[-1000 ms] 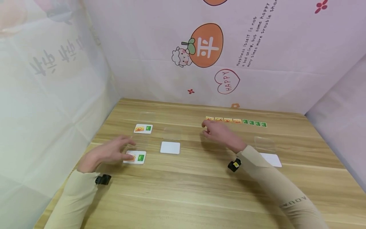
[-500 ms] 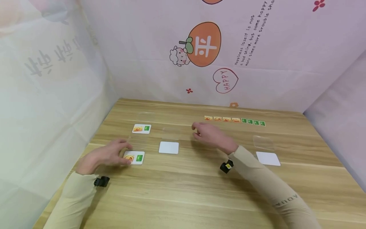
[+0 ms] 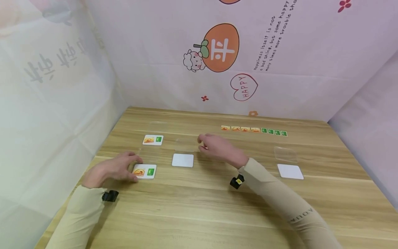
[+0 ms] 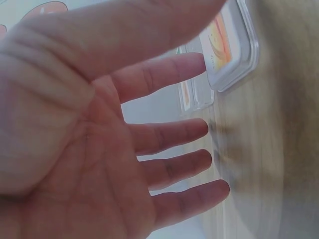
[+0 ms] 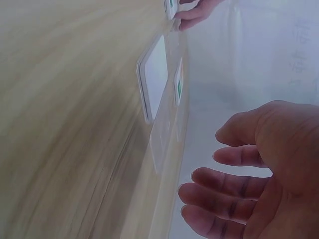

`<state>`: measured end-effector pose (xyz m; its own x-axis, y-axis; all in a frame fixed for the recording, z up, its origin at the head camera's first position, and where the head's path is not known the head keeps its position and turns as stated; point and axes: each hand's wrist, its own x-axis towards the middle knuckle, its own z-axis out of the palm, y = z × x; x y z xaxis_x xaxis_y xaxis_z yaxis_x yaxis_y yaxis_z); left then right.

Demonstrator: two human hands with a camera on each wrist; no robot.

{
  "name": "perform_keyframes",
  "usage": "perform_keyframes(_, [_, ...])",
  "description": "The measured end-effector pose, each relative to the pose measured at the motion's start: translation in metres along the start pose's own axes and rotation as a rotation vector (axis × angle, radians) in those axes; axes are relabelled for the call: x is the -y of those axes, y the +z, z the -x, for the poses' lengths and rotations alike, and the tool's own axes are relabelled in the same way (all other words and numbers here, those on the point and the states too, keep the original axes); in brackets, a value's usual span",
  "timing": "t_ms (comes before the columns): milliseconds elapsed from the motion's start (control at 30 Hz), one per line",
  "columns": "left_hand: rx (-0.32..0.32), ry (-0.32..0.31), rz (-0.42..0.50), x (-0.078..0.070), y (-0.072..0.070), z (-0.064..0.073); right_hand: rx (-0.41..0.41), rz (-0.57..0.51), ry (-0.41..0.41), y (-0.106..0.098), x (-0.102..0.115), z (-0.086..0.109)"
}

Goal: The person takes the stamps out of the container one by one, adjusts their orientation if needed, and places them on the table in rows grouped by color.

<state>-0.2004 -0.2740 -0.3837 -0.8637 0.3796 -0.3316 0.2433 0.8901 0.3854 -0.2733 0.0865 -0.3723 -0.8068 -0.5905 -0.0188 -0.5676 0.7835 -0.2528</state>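
Observation:
My left hand (image 3: 113, 168) is beside a small white case (image 3: 150, 172) at the table's left, which bears an orange and a green sticker. Its thumb is by the near side and the index fingertip by the far side; in the left wrist view the fingers are straight, and contact with the case (image 4: 241, 47) is hard to tell. Holding nothing, my right hand (image 3: 219, 148) hovers with loosely bent fingers, just right of a clear lid (image 3: 185, 145). In front of that lid is a plain white case (image 3: 182, 160).
A second stickered case (image 3: 153, 140) lies farther back on the left. Orange stickers (image 3: 236, 129) and green stickers (image 3: 274, 132) line up along the back of the wooden table (image 3: 186, 214). Another white case (image 3: 290, 171) and a clear lid (image 3: 285, 154) are at the right.
My right hand has moved left, away from the sticker row towards the middle clear lid. My left thumb has drawn back off the front-left case's orange sticker.

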Motion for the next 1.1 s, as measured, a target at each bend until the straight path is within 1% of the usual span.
perform_keyframes(200, [0.012,-0.007,0.002,-0.003,-0.001,-0.001,-0.010,0.006,-0.033,0.004,0.010,-0.005])
perform_keyframes(400, [0.016,-0.009,0.000,-0.006,-0.002,-0.001,-0.017,0.020,-0.054,0.009,0.015,-0.007])
perform_keyframes(600, [0.021,-0.030,0.010,-0.009,-0.003,0.000,-0.032,0.007,-0.068,0.010,0.021,-0.009])
perform_keyframes(800, [0.032,-0.051,-0.002,-0.013,-0.003,0.000,-0.037,0.014,-0.097,0.012,0.029,-0.013])
perform_keyframes(1000, [0.033,-0.046,-0.014,-0.013,-0.002,0.000,-0.020,0.006,-0.111,0.011,0.039,-0.016])
perform_keyframes(1100, [0.033,-0.042,-0.022,-0.012,-0.002,-0.001,-0.005,-0.023,-0.113,0.011,0.046,-0.018])
